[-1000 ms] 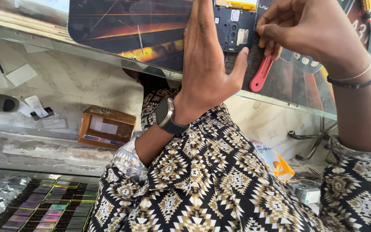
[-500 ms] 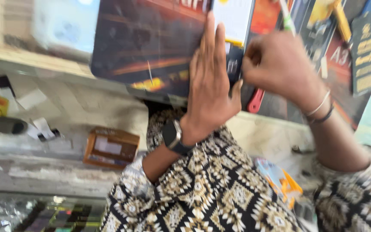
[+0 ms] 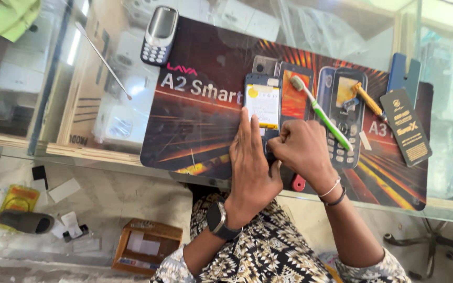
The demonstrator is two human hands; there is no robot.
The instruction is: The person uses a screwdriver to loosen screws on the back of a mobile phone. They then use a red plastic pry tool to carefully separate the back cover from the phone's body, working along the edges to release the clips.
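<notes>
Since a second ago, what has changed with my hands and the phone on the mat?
Mostly the view pulled back, so more of the mat shows. The left hand is still flat on the opened phone. The right hand still grips the red-handled tool at the phone's lower edge. Nothing was let go.

One head camera looks steeply down, close over the glass counter (image 3: 106, 152).

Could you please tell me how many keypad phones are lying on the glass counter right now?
2: a grey keypad phone at the mat's top left corner, and a black keypad phone right of the right hand. Others may be hidden.
</notes>
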